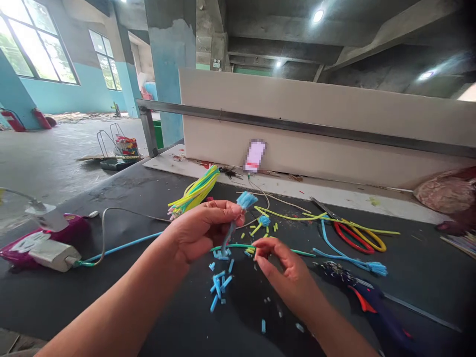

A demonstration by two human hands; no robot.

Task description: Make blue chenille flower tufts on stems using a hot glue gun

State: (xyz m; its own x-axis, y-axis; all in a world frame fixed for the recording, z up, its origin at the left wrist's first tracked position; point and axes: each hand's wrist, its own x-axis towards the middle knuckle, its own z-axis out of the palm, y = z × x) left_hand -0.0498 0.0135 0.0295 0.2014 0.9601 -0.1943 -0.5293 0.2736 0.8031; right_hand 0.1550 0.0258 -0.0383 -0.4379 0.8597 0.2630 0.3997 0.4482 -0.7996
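My left hand (217,225) is closed around a fuzzy light-blue tuft (247,200) of bundled pipe cleaner pieces, which sticks up above the thumb and fingertips. A greyish strip (227,239) hangs below that hand. My right hand (284,270) is closed in a pinch beside a green pipe cleaner (238,246), which passes behind its fingers; what lies between the fingertips is unclear. Short blue cut pieces (219,283) are scattered below my left hand. Between the hands lies a small blue head on a yellow-green stem (256,229).
Scissors (355,235) with red and yellow handles lie right, near a blue pipe cleaner flower (377,268). A dark glue gun (379,302) rests front right. Yellow-green pipe cleaners (195,191) are bunched behind my left hand. A power strip (70,233) with cables and a phone (255,155) stand beyond.
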